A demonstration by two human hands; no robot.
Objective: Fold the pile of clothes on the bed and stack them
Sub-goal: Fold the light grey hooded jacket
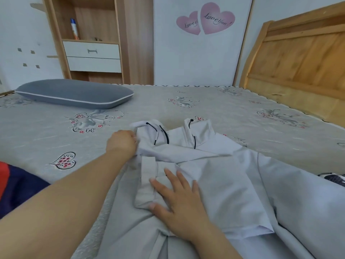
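Bed (214, 101) covered in grey sheet printed with hearts and roses. Pale grey hooded jacket (214, 165) lies spread on near part of bed, hood toward far side, black drawstrings and zip showing. Left hand (122, 142) pinches jacket's shoulder edge, fingers curled into fabric. Right hand (179, 202) rests flat on folded sleeve, fingers spread straight. Grey pillow (74, 93) far left on bed. Wooden headboard (302, 58) at right. Wooden shelf unit (91, 40) with white drawers beyond. Pink heart stickers (205, 18) on white wall. Red and navy garment (16, 186) at left edge.
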